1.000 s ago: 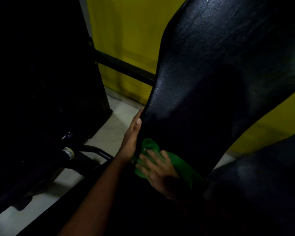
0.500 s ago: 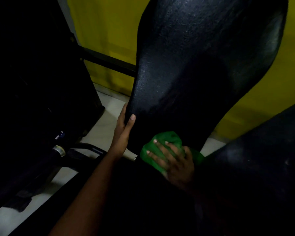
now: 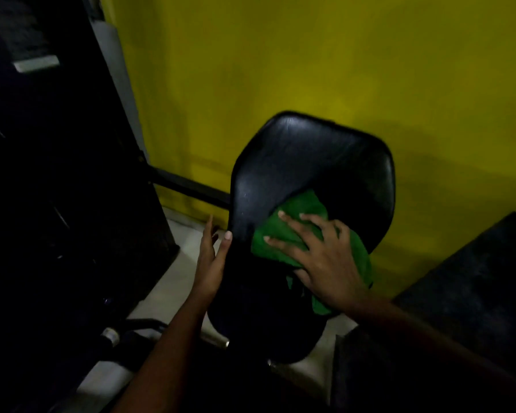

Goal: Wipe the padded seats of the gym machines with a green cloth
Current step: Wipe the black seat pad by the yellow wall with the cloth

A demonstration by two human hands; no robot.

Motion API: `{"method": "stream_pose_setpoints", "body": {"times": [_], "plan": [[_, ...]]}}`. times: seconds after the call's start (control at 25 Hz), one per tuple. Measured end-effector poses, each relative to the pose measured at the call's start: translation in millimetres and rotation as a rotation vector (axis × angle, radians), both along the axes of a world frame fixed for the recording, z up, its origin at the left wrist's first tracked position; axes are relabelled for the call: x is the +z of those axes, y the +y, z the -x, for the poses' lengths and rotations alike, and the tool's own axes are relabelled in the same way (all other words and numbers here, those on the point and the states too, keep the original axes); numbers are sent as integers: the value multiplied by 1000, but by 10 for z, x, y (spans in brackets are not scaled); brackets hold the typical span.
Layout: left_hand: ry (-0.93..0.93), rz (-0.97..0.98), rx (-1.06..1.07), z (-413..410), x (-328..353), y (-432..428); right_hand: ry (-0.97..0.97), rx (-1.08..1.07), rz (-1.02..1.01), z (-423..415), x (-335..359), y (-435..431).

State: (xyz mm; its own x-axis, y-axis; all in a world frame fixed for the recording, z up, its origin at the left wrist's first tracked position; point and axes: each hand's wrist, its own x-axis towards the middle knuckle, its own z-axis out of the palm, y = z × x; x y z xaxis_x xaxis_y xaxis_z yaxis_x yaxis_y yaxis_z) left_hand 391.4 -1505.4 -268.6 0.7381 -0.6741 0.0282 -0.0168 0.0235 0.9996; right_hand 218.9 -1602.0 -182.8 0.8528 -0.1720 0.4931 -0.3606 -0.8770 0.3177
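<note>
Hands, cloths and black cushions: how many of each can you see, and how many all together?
Hands: 2, the left hand and the right hand
Green cloths: 1, the green cloth
Black cushions: 2, the padded seat and a second pad
Total: 5

The padded seat (image 3: pixel 304 162) looks like glossy black vinyl, the green cloth (image 3: pixel 292 225) soft and matt.

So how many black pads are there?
2. The middle pad, under the cloth and right hand; a second pad at the lower right. The dark left side may hide more.
</note>
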Motion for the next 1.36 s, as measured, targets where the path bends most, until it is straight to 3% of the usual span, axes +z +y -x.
{"method": "stream_pose_setpoints", "body": {"times": [0.16,0.32,0.52,0.84,1.12,1.36], "plan": [[-77,105,32,-61,316,-407,22,-34,90,-644,656,-414],[-251,83,58,-100,348,-637,218,-62,108,-1201,885,-652],[-350,18,92,-119,217,-659,222,-42,79,-1193,1030,-893],[-271,51,3,-119,303,-593,-157,-344,-15,-411,993,-1183],[-247,0,-33,-109,338,-543,-711,-525,-453,86,432,-943],[-260,-3,-69,-125,365,-533,-1026,-595,-667,117,-22,-534]]}}
